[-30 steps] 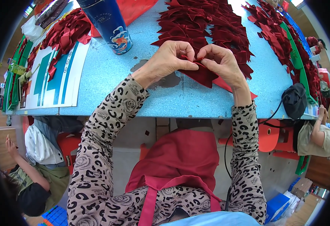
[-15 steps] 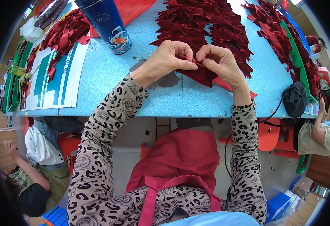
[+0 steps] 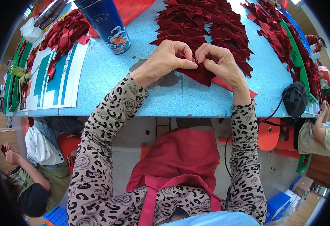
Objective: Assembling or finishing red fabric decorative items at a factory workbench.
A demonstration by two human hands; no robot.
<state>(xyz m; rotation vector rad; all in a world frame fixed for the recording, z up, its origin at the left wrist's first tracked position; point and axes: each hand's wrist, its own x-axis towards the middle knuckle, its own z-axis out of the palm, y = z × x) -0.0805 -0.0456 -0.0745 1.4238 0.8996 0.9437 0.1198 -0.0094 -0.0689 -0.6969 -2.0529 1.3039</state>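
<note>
Both my hands meet over the near part of the blue table and pinch one dark red ribbon bow (image 3: 198, 75) between them. My left hand (image 3: 172, 58) grips its upper left edge with thumb and index finger. Close beside it, my right hand (image 3: 218, 62) pinches the top of the same piece, fingers curled. The exact fold under the fingertips is hidden. A brighter red ribbon strip (image 3: 225, 84) pokes out below my right hand and lies on the table. Just beyond my hands, rows of finished-looking dark red bows (image 3: 183, 24) overlap one another.
A blue tumbler (image 3: 106, 26) stands at the far left, near a pile of red ribbon pieces (image 3: 67, 32) on a printed white-and-green sheet (image 3: 68, 81). Right: a green tray edge (image 3: 296, 56) with more bows, and a black pouch (image 3: 294, 100) with a cord. Co-workers (image 3: 33, 179) sit on both sides.
My hands stay nearly in place, with small finger shifts on the bow. The left co-worker's hand has risen slightly and now shows a dark red piece.
</note>
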